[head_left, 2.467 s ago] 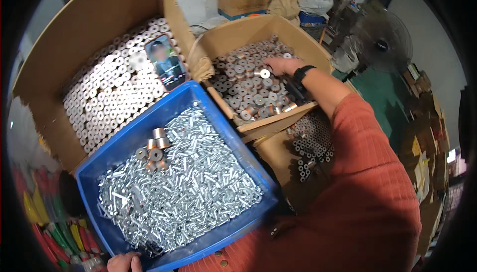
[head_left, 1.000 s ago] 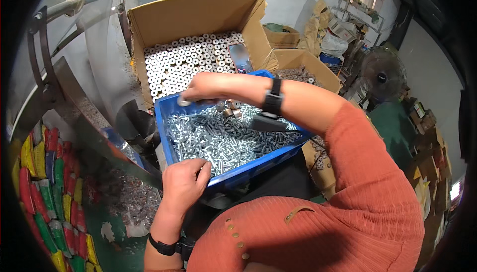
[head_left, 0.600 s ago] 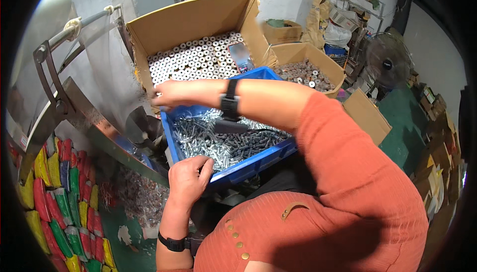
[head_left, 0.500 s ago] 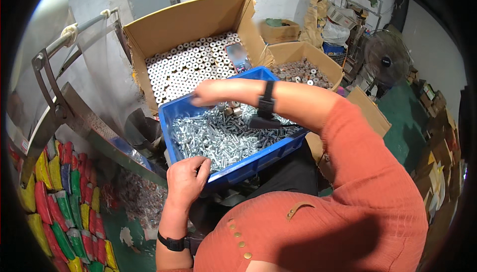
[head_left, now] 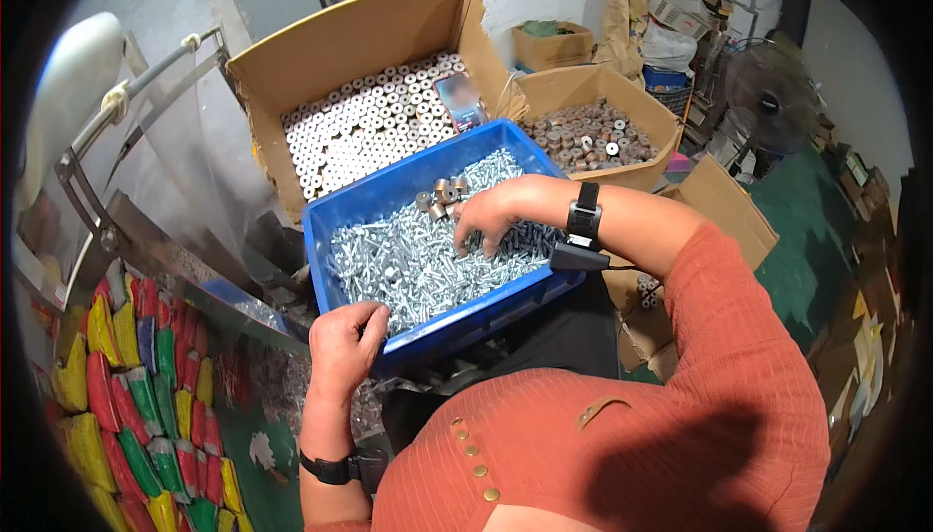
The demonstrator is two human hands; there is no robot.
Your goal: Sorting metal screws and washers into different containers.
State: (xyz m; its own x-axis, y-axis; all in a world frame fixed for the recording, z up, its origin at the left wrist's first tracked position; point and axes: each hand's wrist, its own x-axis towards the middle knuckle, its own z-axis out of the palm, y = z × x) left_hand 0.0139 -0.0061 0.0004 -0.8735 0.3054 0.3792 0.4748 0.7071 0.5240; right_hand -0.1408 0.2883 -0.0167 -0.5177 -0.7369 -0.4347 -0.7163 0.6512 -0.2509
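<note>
Head view: cardboard boxes [head_left: 360, 56] behind blue bin [head_left: 486, 313].

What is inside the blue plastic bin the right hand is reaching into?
The blue plastic bin holds a heap of shiny silver screws, with a few short grey metal sleeves on top near the far wall. The right hand covers some screws; deeper layers are hidden.
</note>
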